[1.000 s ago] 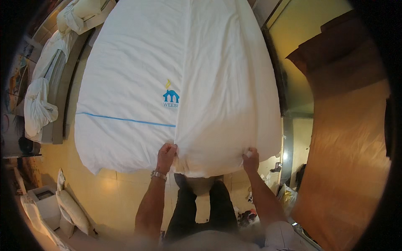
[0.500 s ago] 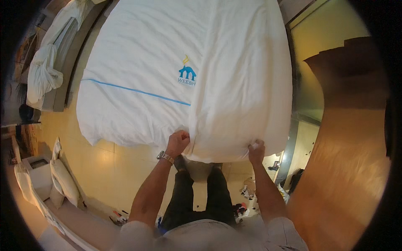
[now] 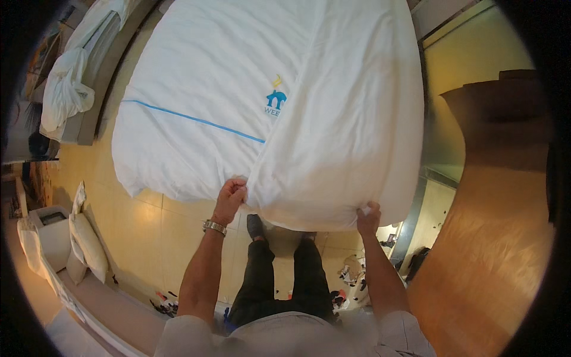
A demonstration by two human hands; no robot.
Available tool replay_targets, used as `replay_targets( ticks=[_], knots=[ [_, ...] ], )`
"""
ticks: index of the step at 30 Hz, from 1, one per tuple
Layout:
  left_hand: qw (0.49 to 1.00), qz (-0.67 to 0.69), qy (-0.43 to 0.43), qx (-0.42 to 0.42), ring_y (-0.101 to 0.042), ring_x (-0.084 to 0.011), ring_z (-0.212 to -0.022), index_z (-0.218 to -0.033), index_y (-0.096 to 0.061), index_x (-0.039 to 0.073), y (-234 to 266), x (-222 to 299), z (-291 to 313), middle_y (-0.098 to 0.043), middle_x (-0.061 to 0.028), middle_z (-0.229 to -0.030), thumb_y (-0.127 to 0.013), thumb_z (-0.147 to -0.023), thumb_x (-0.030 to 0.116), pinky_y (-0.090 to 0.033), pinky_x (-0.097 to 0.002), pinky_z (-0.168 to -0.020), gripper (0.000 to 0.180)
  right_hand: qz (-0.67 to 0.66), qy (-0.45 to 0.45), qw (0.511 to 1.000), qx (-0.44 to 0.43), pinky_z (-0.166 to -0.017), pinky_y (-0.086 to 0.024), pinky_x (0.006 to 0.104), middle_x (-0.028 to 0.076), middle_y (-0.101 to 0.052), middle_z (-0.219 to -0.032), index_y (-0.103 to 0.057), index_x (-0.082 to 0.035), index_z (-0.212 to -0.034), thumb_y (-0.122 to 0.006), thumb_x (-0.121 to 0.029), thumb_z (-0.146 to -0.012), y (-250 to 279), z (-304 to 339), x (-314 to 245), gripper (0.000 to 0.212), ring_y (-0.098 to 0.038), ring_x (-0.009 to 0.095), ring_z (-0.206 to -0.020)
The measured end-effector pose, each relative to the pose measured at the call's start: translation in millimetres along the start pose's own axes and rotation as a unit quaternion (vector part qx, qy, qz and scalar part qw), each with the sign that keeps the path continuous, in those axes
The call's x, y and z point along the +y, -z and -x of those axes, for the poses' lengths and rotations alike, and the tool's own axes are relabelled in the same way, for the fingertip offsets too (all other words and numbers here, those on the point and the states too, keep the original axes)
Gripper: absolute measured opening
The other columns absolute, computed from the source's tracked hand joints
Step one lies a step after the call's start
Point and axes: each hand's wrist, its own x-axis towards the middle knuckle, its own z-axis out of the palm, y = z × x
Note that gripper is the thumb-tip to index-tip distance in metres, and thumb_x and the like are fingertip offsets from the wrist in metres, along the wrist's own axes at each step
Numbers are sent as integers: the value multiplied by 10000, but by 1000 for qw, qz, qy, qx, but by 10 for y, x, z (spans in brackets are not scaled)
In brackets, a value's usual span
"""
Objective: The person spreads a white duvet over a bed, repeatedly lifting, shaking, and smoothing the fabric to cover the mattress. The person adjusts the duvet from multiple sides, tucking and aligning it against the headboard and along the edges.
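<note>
A white duvet with a blue stripe and a small blue-and-yellow house emblem covers the bed in front of me. Its right part is folded over in a broad flap that partly covers the emblem. My left hand, with a metal watch on the wrist, pinches the flap's lower left corner. At the flap's lower right edge, my right hand grips the cloth with curled fingers. The duvet's near edge hangs between my hands, above my feet.
A brown wooden panel curves along the right. White cloth lies on a grey ledge at the upper left. Pillows lean on a bench at the lower left. Small items are scattered on the tiled floor around my legs.
My left hand has moved left and slightly up, drawing the flap's corner with it. The flap now spreads wider and hides part of the emblem. My right hand stays nearly in place.
</note>
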Motion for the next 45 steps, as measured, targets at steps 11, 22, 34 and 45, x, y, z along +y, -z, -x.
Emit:
replay_targets(
  ticks=[11, 22, 34, 45],
  knots=[
    [866, -496, -35, -54, -617, -244, -790, -1035, -620, 0, -30, -609, 284, -668, -156, -881, -600, -788, 171, -493, -404, -719, 300, 3, -3, 1000, -9, -899, -431, 469, 187, -535, -1097, -458, -56, -1150, -714, -142, -735, 22, -7, -58, 495, -501, 388, -1053],
    [893, -396, 94, -193, -639, -338, -815, -973, -637, 21, 545, -966, 395, -673, -201, -860, -565, -817, 217, -500, -426, -733, 260, -12, -30, 999, -32, -915, -422, 460, 214, -532, -1089, -458, -49, -1135, -710, -143, -741, 108, 3, -249, 477, -503, 391, -1061],
    [886, -462, -13, -41, -612, -437, -900, -1109, -565, 1, 352, -821, 1089, -633, -259, -896, -508, -814, 94, -484, -471, -798, 314, -18, -84, 995, -42, -908, -430, 466, 226, -490, -1140, -426, -77, -1187, -715, -165, -742, -13, 2, -150, 538, -510, 407, -1052],
    [864, -498, 73, 1, -607, -390, -871, -1044, -565, -14, 255, -991, 1121, -620, -232, -1006, -592, -811, 166, -497, -478, -762, 295, -22, -63, 997, -28, -882, -443, 471, 219, -506, -1093, -457, -62, -1142, -709, -104, -726, 127, 32, -186, 488, -506, 398, -1051]
  ],
)
